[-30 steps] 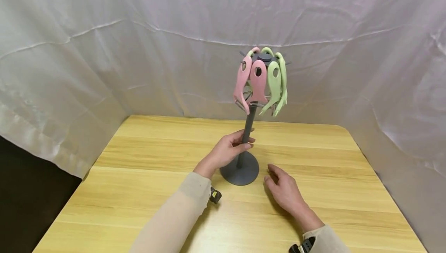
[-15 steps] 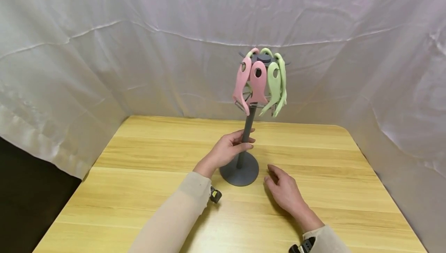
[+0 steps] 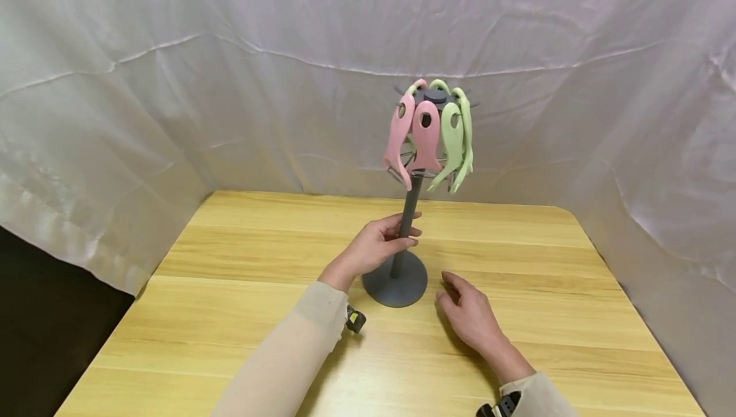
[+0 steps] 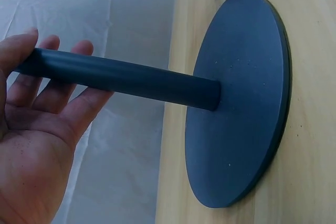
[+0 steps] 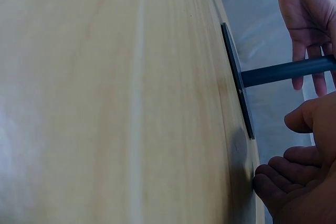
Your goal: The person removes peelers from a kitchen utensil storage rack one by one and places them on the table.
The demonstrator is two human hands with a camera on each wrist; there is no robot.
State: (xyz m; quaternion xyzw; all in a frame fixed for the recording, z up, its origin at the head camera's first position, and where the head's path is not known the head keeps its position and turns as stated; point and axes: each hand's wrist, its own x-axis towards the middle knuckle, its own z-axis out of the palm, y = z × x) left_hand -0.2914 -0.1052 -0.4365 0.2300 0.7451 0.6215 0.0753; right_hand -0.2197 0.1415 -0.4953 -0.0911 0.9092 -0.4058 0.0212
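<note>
A dark grey stand with a pole (image 3: 411, 197) and a round base (image 3: 395, 288) stands upright on the table. My left hand (image 3: 374, 248) holds the pole partway up, thumb on the near side and fingers behind it. In the left wrist view, the pole (image 4: 126, 74) lies between the thumb and fingers. Around the stand's top hang several pink (image 3: 426, 133) and green fork-ended pieces (image 3: 453, 136) with oval holes. They look like Y-shaped peelers, with thin metal strips across their lower ends. My right hand (image 3: 471, 315) rests on the table right of the base, fingers loosely bent, holding nothing.
The wood-grain table (image 3: 241, 321) extends on both sides of the stand. A pale curtain (image 3: 287, 129) encloses the back and sides. Each wrist wears a small black camera, such as the left wrist camera (image 3: 356, 322).
</note>
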